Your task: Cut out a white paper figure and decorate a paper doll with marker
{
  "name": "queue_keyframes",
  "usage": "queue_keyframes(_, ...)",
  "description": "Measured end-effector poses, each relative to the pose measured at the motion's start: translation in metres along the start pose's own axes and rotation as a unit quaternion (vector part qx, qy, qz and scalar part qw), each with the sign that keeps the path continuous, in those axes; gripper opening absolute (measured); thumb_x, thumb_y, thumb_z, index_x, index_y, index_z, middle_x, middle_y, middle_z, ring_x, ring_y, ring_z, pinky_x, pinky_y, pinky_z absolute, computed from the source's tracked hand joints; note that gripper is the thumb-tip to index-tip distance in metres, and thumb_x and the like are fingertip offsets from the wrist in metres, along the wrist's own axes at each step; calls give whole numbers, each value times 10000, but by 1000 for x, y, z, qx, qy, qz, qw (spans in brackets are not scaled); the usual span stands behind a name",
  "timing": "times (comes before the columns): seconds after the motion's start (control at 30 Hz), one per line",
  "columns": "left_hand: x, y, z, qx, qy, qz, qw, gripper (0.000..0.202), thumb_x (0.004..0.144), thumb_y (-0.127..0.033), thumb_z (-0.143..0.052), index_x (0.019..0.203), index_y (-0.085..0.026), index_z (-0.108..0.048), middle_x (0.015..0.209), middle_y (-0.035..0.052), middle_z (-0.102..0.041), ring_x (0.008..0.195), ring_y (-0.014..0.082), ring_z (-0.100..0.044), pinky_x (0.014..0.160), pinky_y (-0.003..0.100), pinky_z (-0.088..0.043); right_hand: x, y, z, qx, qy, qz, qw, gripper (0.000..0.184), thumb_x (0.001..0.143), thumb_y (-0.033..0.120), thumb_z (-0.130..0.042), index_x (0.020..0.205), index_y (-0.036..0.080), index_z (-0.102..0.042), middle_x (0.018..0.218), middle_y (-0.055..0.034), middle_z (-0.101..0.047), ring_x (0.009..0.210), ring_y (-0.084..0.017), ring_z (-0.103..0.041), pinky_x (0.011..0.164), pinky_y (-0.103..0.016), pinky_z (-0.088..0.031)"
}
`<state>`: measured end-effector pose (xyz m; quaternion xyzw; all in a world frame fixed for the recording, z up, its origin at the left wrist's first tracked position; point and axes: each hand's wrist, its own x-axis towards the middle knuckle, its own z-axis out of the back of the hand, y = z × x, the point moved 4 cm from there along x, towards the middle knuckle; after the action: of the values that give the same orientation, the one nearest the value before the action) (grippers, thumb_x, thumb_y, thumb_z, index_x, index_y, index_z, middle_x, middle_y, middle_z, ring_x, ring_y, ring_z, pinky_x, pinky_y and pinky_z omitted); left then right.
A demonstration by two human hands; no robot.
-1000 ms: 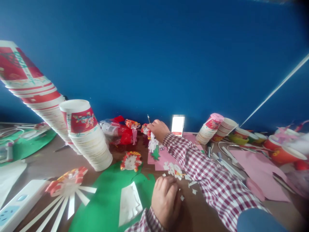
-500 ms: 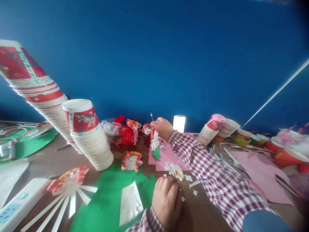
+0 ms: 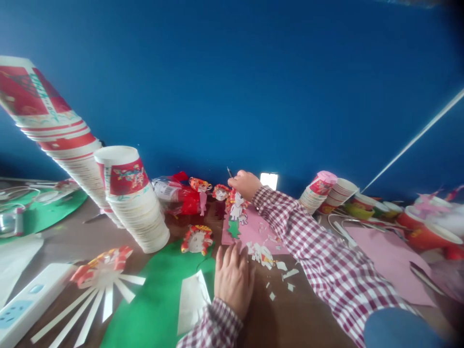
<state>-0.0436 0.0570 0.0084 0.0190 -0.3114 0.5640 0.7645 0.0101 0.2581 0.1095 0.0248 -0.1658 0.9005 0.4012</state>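
Observation:
My right hand [image 3: 246, 184] is closed on a pen [image 3: 229, 171], whose tip points up toward the wall. Just below it, small white paper cutout figures [image 3: 237, 208] with red-and-yellow trim and a green paper tree [image 3: 234, 229] lie on a pink sheet [image 3: 255, 231]. My left hand [image 3: 235, 279] rests flat, fingers stretched out, at the right edge of a green paper piece [image 3: 152, 295]. Beside its wrist is a white paper piece with a drawing [image 3: 191, 300]. Paper scraps [image 3: 261, 255] lie right of its fingertips.
Tall paper cup stacks [image 3: 132, 198] lean at the left, shorter cup stacks [image 3: 319, 188] at the back right. A power strip [image 3: 32, 302] lies front left near a cut-open cup [image 3: 103, 273]. A lit phone screen [image 3: 268, 181] stands by the blue wall. More pink paper [image 3: 387, 261] lies right.
My left hand has moved forward and slightly left, opening from a curled shape to flat fingers. My right hand, still gripping the pen, has shifted slightly.

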Motion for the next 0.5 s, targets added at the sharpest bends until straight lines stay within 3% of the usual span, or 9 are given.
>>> queue_keyframes(0.13,1,17,-17,36,30,19,999,439,807,-291,-494,1210,-116,-511,1260,143,-534,1211,301,-417,1035,528,-256,2,-2,2,17,-3,-11,1000,209,865,48,-428,959,169,-570,904,-98,-644,910,-220,-469,679,-292,-332)
queue_keyframes(0.27,-2,22,-26,52,50,11,997,448,819,-325,-482,1213,-115,-510,1242,151,-547,1201,297,-429,1033,530,-253,-10,5,7,51,-17,-19,998,187,867,84,-455,993,171,-561,941,-100,-623,945,-218,-464,707,-289,-348)
queue_keyframes(0.5,1,21,-18,70,63,-6,995,394,857,-329,-418,1162,-113,-541,1296,167,-494,1230,305,-396,1005,528,-289,-76,28,4,163,-20,-45,985,233,852,134,-497,1071,179,-562,927,-64,-616,917,-193,-509,733,-268,-380)
